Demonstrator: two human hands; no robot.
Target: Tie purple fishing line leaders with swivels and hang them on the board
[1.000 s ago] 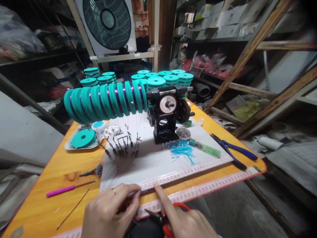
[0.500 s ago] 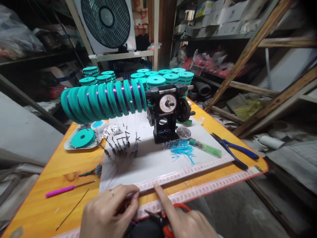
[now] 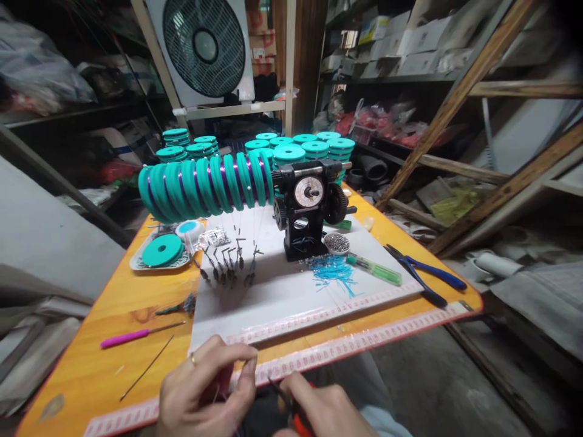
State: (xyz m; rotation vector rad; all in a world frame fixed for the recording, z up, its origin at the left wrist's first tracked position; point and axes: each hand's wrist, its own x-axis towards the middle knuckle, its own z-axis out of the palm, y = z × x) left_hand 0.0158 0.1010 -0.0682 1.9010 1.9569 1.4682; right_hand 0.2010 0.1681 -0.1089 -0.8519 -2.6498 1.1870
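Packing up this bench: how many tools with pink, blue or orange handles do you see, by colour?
pink-handled tool: 1
blue-handled pliers: 1
orange-handled scissors, in the right hand: 1
Total: 3

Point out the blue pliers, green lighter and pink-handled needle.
blue pliers (image 3: 445, 279), head view, on the blue handle.
green lighter (image 3: 376, 271), head view, mid-body.
pink-handled needle (image 3: 124, 338), head view, on the pink handle.

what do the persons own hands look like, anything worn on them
Both hands are bare, with no gloves. The left hand wears a thin gold-coloured ring on one finger. The right hand shows no ring or watch. No sleeve shows at either wrist; a bit of light blue cloth lies beside the right hand, and whether it is a sleeve cannot be told.
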